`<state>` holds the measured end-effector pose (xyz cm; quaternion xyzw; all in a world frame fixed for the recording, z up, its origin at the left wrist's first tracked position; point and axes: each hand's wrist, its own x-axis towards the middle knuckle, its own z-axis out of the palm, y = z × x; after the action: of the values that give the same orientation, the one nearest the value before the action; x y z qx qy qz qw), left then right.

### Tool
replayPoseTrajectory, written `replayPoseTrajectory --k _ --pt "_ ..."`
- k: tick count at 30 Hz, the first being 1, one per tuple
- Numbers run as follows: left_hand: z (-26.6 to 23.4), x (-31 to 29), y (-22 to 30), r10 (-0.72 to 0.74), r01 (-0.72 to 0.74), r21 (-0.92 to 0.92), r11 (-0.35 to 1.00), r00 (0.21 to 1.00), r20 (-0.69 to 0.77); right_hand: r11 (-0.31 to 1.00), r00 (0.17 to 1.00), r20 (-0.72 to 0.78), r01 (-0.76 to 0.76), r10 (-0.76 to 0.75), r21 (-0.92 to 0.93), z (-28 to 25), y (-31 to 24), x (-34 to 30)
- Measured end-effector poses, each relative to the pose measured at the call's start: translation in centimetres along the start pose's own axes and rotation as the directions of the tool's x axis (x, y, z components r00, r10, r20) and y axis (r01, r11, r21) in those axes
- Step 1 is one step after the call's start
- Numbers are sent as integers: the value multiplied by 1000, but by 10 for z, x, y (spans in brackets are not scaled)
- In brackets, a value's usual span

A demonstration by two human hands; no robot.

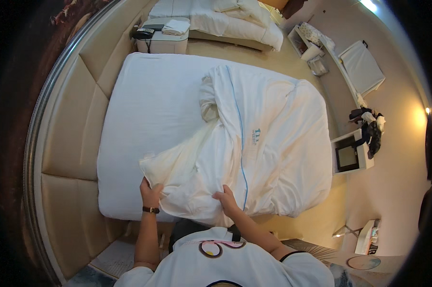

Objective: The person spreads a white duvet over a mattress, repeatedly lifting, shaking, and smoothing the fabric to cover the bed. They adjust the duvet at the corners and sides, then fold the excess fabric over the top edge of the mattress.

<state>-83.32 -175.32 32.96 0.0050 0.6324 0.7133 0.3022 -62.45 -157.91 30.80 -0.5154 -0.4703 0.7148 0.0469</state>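
Note:
A white duvet cover (285,158) with a thin blue stripe lies rumpled over the right part of the bed (146,105). Out of its left side comes a cream duvet insert (180,160), one corner pulled toward the headboard. My left hand (151,193), with a watch on the wrist, is closed on that corner at the bed's near side. To its right, my right hand (227,198) pinches the near part of the duvet cover just left of the stripe; its fingertips are partly tucked into the fabric.
A padded beige headboard (70,138) runs along the left. Beyond the bed stand a nightstand (163,45) with a telephone and folded white cloths, and a second bed (216,19). At right, a shelf unit (352,155) and dark clothing (371,136) line the wall.

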Motion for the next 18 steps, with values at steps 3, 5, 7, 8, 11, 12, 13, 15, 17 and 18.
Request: replayPoseTrajectory --k 3,5,7,8,11,12,13,15,17,18 --pt "-3 -24 4 141 -149 72 986 984 112 921 987 -43 126 -152 -369 -10 31 49" --pt "10 -46 0 339 -441 501 744 896 286 659 825 -40 419 -563 -625 -1 28 77" --pt "31 -76 -9 367 -540 568 621 841 397 853 965 -48 203 -257 -480 15 -10 98" --pt "43 -87 -4 328 -567 603 561 821 467 867 973 -92 142 -210 -477 15 -19 107" --pt "57 -102 -5 324 -513 639 572 858 399 862 929 -307 25 -208 -507 19 -18 127" --pt "57 -104 -7 346 -488 640 593 873 344 837 849 -436 13 -298 -546 19 -3 130" --pt "60 -102 -4 358 -505 646 573 863 356 809 743 -547 -13 -385 -588 15 16 144" --pt "65 -109 2 367 -514 661 547 857 362 907 879 -425 20 -217 -421 1 53 168" --pt "68 -109 -9 357 -518 664 539 855 376 808 863 -341 121 -373 -577 -9 67 168" --pt "70 -110 -12 352 -521 665 535 853 385 820 895 -306 104 -324 -563 -16 72 168"
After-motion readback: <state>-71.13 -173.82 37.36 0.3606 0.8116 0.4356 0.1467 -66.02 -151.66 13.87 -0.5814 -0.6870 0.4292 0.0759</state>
